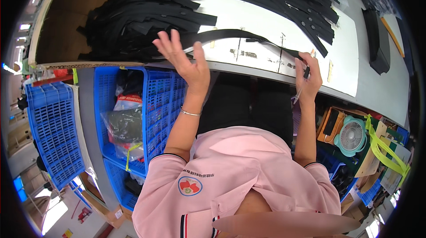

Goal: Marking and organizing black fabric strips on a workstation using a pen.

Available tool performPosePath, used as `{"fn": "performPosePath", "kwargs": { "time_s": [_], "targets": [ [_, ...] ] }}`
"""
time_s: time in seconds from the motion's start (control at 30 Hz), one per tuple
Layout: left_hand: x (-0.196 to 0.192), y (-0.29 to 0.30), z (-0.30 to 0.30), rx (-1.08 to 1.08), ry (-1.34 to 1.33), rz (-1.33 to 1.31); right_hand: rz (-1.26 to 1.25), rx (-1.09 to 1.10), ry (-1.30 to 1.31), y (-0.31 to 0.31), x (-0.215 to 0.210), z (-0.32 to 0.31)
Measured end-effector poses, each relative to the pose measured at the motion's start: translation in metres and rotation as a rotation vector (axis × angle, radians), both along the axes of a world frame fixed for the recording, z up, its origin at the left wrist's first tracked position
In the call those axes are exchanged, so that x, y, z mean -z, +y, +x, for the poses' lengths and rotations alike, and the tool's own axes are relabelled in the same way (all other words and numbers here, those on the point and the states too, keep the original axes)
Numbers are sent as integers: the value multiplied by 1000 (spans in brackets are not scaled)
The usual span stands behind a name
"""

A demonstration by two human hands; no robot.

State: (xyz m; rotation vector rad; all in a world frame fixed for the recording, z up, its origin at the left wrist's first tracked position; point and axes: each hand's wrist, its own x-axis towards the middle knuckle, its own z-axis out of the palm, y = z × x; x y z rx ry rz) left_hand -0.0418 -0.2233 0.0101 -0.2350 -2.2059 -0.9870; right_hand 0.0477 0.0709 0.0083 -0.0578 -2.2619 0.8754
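My left hand (188,62) is raised with its fingers spread, just in front of a long black fabric strap (226,33). That strap arches across the white board (262,47) from the left pile to my right hand (309,76). The fingers of my right hand are closed on the strap's right end. A slim dark and pale tool, whose kind I cannot make out, also sits in that hand. To the left lies a heap of black straps (142,14). Another bundle of black straps (284,3), some with round dark pieces on them, rests at the back right.
An open cardboard box (66,20) borders the left heap. Below the table's edge stand blue plastic crates (144,118) holding bagged items. A black block (377,43) and a yellow pencil-like stick (392,37) lie on the right. A small teal fan (350,135) stands lower right.
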Motion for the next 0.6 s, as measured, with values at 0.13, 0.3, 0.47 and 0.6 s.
{"fn": "performPosePath", "kwargs": {
  "time_s": [0.13, 0.3, 0.47, 0.6],
  "targets": [
    [-1, 23, 1, 227, -15, -92, 141, 7, 16, 23, -7, 17],
    [4, 41, 1, 356, -131, -204, 158, 49, -64, 51, 2, 37],
    [6, 39, 1, 369, -71, -338, 315, 108, -111, 54, -1, 41],
    [8, 44, 2, 367, -69, -292, 256, 107, -79, 34, -5, 39]
  ]
}}
